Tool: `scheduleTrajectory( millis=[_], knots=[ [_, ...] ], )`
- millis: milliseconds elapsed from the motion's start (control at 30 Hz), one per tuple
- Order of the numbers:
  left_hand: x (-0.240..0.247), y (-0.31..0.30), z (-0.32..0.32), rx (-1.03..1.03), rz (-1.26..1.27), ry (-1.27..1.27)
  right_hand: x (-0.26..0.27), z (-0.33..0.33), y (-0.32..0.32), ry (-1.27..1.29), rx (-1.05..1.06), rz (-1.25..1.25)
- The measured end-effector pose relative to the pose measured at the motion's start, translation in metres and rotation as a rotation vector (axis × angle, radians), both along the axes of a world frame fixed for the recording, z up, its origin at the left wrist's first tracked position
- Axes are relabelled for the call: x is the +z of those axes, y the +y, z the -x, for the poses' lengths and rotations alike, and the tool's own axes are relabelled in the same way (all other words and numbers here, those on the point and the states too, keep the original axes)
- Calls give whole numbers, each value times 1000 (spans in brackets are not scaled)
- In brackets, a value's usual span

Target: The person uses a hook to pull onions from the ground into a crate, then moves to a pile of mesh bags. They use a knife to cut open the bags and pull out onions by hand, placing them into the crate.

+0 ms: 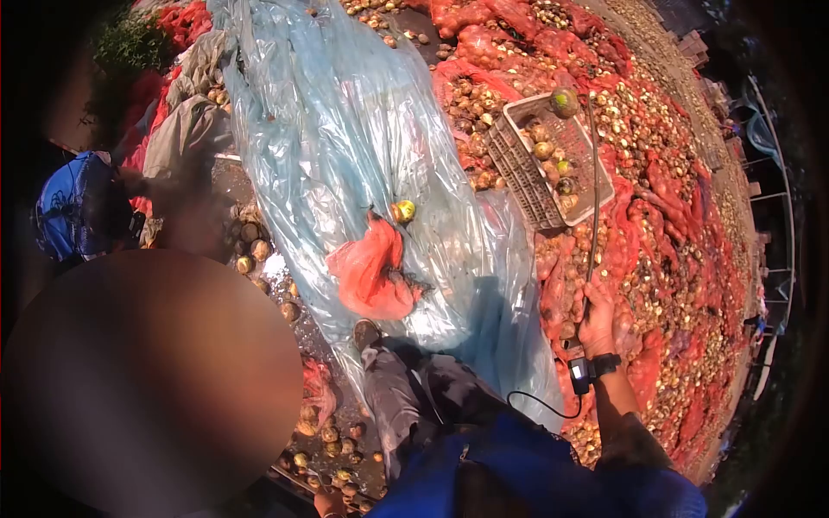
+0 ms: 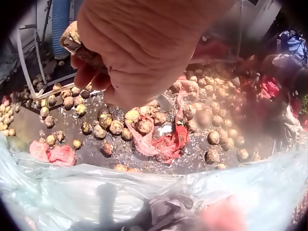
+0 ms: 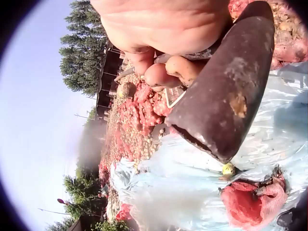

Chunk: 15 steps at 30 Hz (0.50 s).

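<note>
My right hand (image 1: 598, 319) grips a long, thin, dark rod (image 1: 594, 190), slightly curved, with a wide brown hollow tapered end (image 3: 226, 86) beside the palm. Near its far tip is a round green-brown bulb (image 1: 564, 103), at the crate's upper corner. The plastic crate (image 1: 522, 192) lies tilted, with several round onion-like bulbs inside. Low in the head view is my left hand (image 1: 328, 502). Its fingers curl round a dark brown object with a pale end (image 2: 72, 36); I cannot tell what it is. A red mesh bag (image 1: 373, 272) and one yellow-green bulb (image 1: 402, 211) lie on the plastic sheet.
Bluish plastic sheeting (image 1: 311, 112) runs under my feet. Piled red mesh bags (image 1: 665, 198) and loose bulbs fill the right. More bulbs (image 2: 115, 127) lie scattered on dark ground at the left. A person in a blue cap (image 1: 78, 207) is close on the left.
</note>
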<state>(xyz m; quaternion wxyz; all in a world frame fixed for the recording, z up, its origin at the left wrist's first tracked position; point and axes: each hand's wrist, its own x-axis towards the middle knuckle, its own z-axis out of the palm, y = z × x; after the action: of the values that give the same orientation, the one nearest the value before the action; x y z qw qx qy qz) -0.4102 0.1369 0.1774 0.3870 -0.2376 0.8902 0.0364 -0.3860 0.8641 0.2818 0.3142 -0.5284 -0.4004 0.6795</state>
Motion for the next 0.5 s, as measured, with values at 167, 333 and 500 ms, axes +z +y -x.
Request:
scheduleTrajectory(
  millis=[167, 333, 500],
  knots=[
    [-9, 1, 40, -23, 24, -49, -50, 9, 7, -120, -195, 231],
    [-10, -16, 91, -20, -111, 2, -34, 30, 53, -246, -142, 192],
    [0, 18, 102, -57, -20, 2, 19, 25, 95, -257, -66, -151]
  ],
)
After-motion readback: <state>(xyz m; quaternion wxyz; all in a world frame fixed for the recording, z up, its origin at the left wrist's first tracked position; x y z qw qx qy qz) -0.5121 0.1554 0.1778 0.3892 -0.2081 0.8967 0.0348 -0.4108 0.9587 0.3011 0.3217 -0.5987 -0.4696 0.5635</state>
